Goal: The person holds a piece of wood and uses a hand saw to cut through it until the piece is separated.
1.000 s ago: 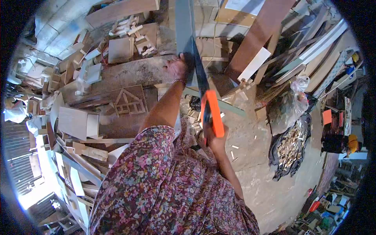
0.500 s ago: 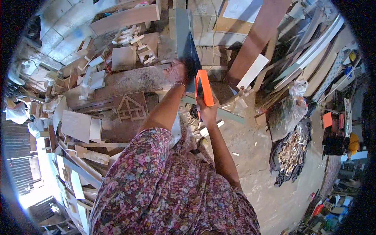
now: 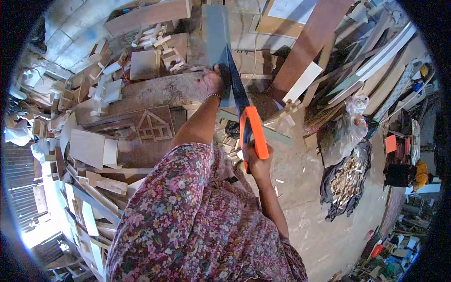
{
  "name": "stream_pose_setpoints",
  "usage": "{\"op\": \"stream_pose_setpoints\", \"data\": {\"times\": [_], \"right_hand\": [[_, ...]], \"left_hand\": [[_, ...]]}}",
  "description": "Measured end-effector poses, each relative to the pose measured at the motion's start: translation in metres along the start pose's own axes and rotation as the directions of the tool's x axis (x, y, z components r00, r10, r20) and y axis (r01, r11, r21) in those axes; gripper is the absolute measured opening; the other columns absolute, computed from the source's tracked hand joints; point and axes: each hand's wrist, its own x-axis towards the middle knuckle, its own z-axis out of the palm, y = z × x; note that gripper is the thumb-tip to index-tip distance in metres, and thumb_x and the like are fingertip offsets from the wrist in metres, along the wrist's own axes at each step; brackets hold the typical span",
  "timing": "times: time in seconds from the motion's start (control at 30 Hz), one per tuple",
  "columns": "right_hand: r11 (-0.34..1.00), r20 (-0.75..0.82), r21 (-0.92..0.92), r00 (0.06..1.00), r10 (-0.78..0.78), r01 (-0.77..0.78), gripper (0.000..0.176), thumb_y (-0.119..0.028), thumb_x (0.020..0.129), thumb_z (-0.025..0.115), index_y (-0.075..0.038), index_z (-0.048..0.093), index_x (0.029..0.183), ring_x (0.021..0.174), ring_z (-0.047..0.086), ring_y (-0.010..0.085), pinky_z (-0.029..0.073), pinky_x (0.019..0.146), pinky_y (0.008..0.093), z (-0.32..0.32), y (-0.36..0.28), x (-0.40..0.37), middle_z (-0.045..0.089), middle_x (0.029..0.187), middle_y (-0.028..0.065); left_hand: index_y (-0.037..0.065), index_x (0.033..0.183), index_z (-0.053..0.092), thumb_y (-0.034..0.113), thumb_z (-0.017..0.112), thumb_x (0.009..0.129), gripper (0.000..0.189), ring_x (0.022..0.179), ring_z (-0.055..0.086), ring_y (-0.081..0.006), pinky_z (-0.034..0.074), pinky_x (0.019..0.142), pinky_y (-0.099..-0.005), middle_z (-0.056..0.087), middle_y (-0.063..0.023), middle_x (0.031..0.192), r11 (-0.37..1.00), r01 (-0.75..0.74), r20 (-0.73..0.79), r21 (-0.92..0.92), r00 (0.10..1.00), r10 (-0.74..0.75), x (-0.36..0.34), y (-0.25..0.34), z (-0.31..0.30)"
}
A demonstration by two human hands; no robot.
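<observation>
My right hand (image 3: pixel 257 163) grips the orange handle of a handsaw (image 3: pixel 252 131). Its dark blade runs up and left across a long grey-blue plank (image 3: pixel 216 37). My left hand (image 3: pixel 212 81) presses down on that plank just left of the blade. The plank rests on a worn wooden bench (image 3: pixel 155 91) and reaches away from me to the top of the view. My flowered sleeve and dress fill the lower middle.
Wood offcuts, small frames and blocks are heaped along the left (image 3: pixel 89 145). Boards and slats lean at the right (image 3: pixel 376 61). A clear plastic bag (image 3: pixel 345 131) and a dark sack of scraps (image 3: pixel 345 181) lie on the concrete floor.
The saw was pushed forward half a second ago, its handle close to my left hand; now it is drawn back toward me. My left hand has stayed on the plank.
</observation>
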Motion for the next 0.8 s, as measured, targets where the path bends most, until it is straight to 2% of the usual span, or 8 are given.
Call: {"op": "stream_pose_setpoints", "data": {"times": [0.17, 0.23, 0.3, 0.37, 0.53, 0.63, 0.73, 0.8], "right_hand": [[0.999, -0.027, 0.002, 0.998, -0.053, 0.053, 0.011, 0.0, 0.069, 0.054, -0.003, 0.046, 0.061, 0.042, 0.041, 0.008, 0.031, 0.038, 0.0228, 0.007, 0.01, -0.003, 0.045, 0.052, 0.0002], [0.989, -0.039, -0.03, 0.988, -0.148, 0.146, 0.019, -0.01, 0.069, 0.061, -0.002, 0.046, 0.061, 0.049, 0.038, 0.009, 0.032, 0.045, 0.0264, 0.013, 0.026, 0.02, 0.043, 0.053, -0.0016], [0.992, -0.011, 0.109, 0.998, -0.066, 0.066, 0.017, -0.009, 0.069, 0.061, -0.002, 0.047, 0.061, 0.05, 0.04, 0.0092, 0.034, 0.046, 0.0266, 0.026, 0.051, 0.077, 0.045, 0.054, -0.0011], [0.991, 0.028, 0.079, 0.993, -0.112, 0.109, 0.016, -0.009, 0.069, 0.061, -0.003, 0.048, 0.062, 0.05, 0.04, 0.0091, 0.034, 0.046, 0.0265, 0.036, 0.042, 0.092, 0.045, 0.055, -0.0011], [0.972, 0.027, 0.115, 0.978, -0.208, 0.203, 0.015, -0.008, 0.069, 0.061, -0.004, 0.048, 0.062, 0.049, 0.038, 0.0074, 0.033, 0.046, 0.024, 0.039, 0.044, 0.083, 0.043, 0.055, -0.0031], [0.98, 0.034, 0.166, 0.993, -0.114, 0.107, 0.015, -0.008, 0.071, 0.061, -0.003, 0.048, 0.063, 0.049, 0.038, 0.0067, 0.032, 0.046, 0.0229, 0.038, 0.033, 0.079, 0.043, 0.055, -0.0036], [0.966, 0.037, 0.088, 0.969, -0.246, 0.242, 0.015, -0.007, 0.074, 0.057, -0.005, 0.046, 0.064, 0.043, 0.04, 0.0064, 0.032, 0.039, 0.021, 0.041, 0.029, 0.076, 0.045, 0.053, -0.0009], [0.974, 0.029, 0.106, 0.979, -0.203, 0.199, 0.016, -0.007, 0.074, 0.058, -0.005, 0.046, 0.064, 0.043, 0.04, 0.0061, 0.032, 0.039, 0.0209, 0.043, 0.021, 0.074, 0.044, 0.053, -0.0013]], "left_hand": [[0.003, 0.092, 0.05, 0.043, 0.026, 0.085, 0.047, 0.079, 0.057, -0.0304, 0.024, 0.089, -0.0492, 0.06, -0.0173, 0.078, 0.992, -0.086, 0.076, 0.093, 0.994, 0.079, 0.01, -0.012, 0.018], [0.003, 0.091, 0.05, 0.042, 0.027, 0.085, 0.046, 0.078, 0.057, -0.0309, 0.026, 0.085, -0.0501, 0.06, -0.0168, 0.076, 0.993, -0.113, 0.028, 0.03, 0.993, 0.112, 0.005, -0.014, 0.021], [0.003, 0.091, 0.049, 0.042, 0.027, 0.085, 0.045, 0.077, 0.057, -0.031, 0.029, 0.081, -0.0507, 0.06, -0.0166, 0.074, 0.995, -0.102, -0.013, 0.0, 0.995, 0.102, -0.005, -0.009, 0.012], [0.004, 0.09, 0.049, 0.042, 0.029, 0.085, 0.043, 0.076, 0.057, -0.0313, 0.031, 0.077, -0.0493, 0.06, -0.0173, 0.073, 0.993, -0.117, -0.139, -0.027, 0.984, 0.112, -0.001, -0.011, 0.016], [0.007, 0.082, 0.052, 0.037, 0.035, 0.084, 0.035, 0.076, 0.057, -0.0298, 0.03, 0.078, -0.0432, 0.06, -0.0154, 0.072, 0.998, -0.068, -0.13, 0.005, 0.989, 0.068, -0.003, -0.003, 0.011], [0.006, 0.082, 0.053, 0.039, 0.036, 0.083, 0.036, 0.076, 0.056, -0.0298, 0.031, 0.077, -0.0433, 0.06, -0.0146, 0.073, 0.996, -0.082, -0.124, -0.027, 0.989, 0.078, -0.004, -0.001, 0.009], [0.007, 0.082, 0.053, 0.04, 0.035, 0.083, 0.038, 0.076, 0.055, -0.0297, 0.03, 0.078, -0.0445, 0.06, -0.0137, 0.073, 0.995, -0.089, -0.083, 0.041, 0.992, 0.092, -0.002, -0.003, 0.015], [0.007, 0.083, 0.053, 0.041, 0.034, 0.083, 0.039, 0.078, 0.055, -0.0295, 0.029, 0.079, -0.0457, 0.06, -0.0138, 0.074, 0.995, -0.089, -0.062, 0.051, 0.994, 0.092, 0.0, -0.005, 0.017]]}}
